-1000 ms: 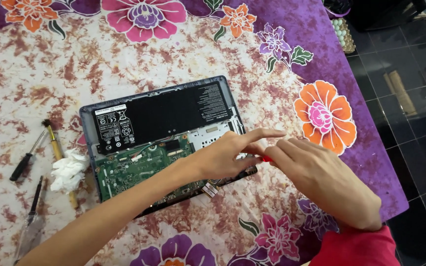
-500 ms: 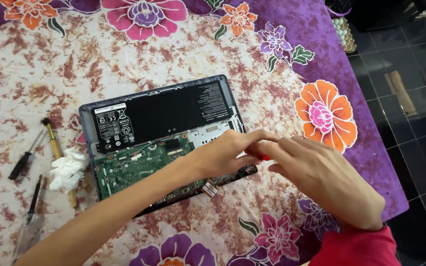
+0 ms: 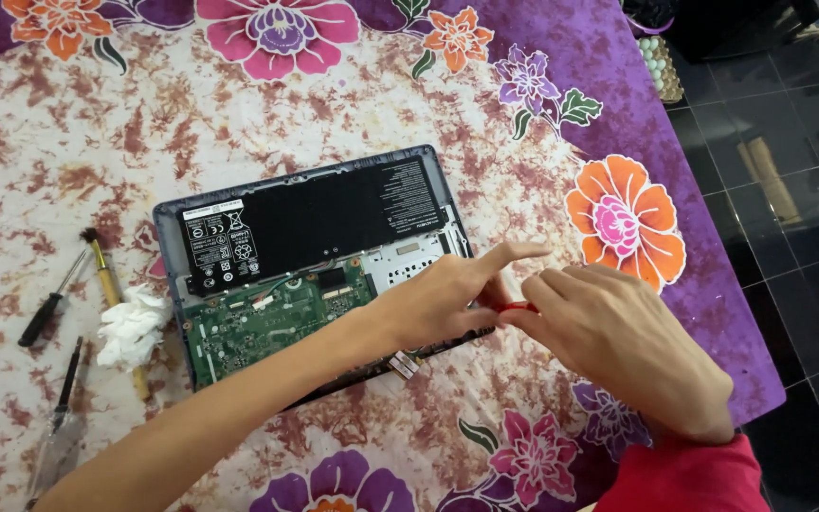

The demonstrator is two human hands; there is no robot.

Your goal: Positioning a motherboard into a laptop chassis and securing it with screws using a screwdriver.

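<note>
A floral cloth (image 3: 239,114), cream with rust blotches at the centre and purple with large orange and pink flowers toward the right and top of the frame, covers the work surface; dark floor tiles (image 3: 789,142) fill the right edge. At mid-frame lies an opened laptop (image 3: 239,204), its bottom cover off, with a wide black battery (image 3: 334,213) across its upper half and a green circuit board (image 3: 267,318) in its lower left part. The left hand (image 3: 438,299) reaches in from the lower left of the frame over the laptop's lower right corner, forefinger stretched out toward the right and the other fingers curled inward. The right hand (image 3: 618,346), entering from the lower right above a red sleeve (image 3: 684,479), meets it just right of centre, fingers closed around a small red object (image 3: 519,306), only a sliver of which shows between the two hands; whether the left fingers also grip it cannot be told. At the left of the frame, well apart from the hands, lie a crumpled white tissue (image 3: 130,324), a yellow-handled brush (image 3: 106,270), a black-handled screwdriver (image 3: 49,308), and a thin dark tool (image 3: 68,374) below it.
</note>
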